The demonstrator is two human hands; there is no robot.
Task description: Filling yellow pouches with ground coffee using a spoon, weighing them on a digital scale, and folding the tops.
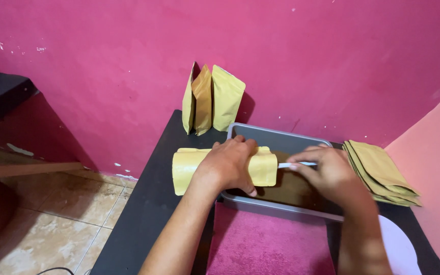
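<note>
Gripping the yellow paper stand-up pouch (220,170) in my left hand (228,165), I hold it sideways over the grey plastic tray (281,136); my right hand (332,173) pinches a thin white scoop handle (296,164) at its mouth. Best kept level and steady.

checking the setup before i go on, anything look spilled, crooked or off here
Nothing stands out. Three filled pouches stand upright against the wall, the flat empty pouches sit stacked, and no spill shows around the grey tray.
</note>
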